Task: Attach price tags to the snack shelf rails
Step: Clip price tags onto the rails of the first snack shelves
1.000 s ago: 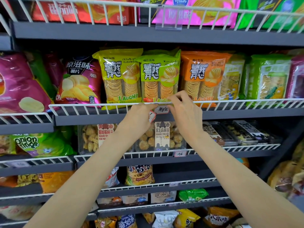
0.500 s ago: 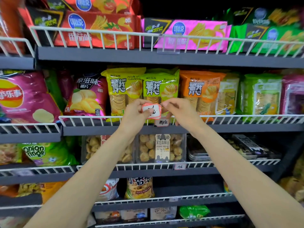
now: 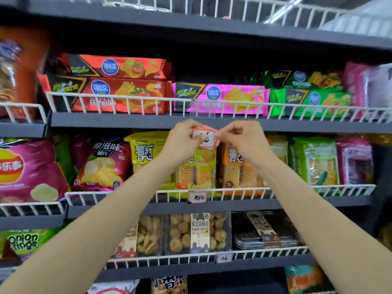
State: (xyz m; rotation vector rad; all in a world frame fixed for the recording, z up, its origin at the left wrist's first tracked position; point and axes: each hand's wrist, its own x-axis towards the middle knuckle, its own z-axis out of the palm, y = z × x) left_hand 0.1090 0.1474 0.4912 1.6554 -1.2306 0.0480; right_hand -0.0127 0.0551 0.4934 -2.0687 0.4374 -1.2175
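Observation:
A small red-bordered white price tag (image 3: 205, 138) with handwriting is held up between both hands, just below the grey front edge of the upper shelf. My left hand (image 3: 182, 138) pinches its left side and my right hand (image 3: 239, 136) pinches its right edge. Straight above it a clear plastic tag holder (image 3: 202, 113) hangs on the white wire rail (image 3: 127, 99) in front of the pink chip box. One rail lower, a tag (image 3: 197, 197) sits in its holder, and another tag (image 3: 223, 258) sits on the rail below that.
Red (image 3: 118, 96), pink (image 3: 224, 98) and green (image 3: 311, 101) chip boxes fill the upper shelf. Yellow, orange and green cracker bags and a magenta chip bag (image 3: 27, 168) stand on the middle shelf. Clear cookie tubs (image 3: 191, 234) sit lower down.
Both hands have risen with the tag from the middle shelf rail to just under the upper shelf. The view has tilted upward.

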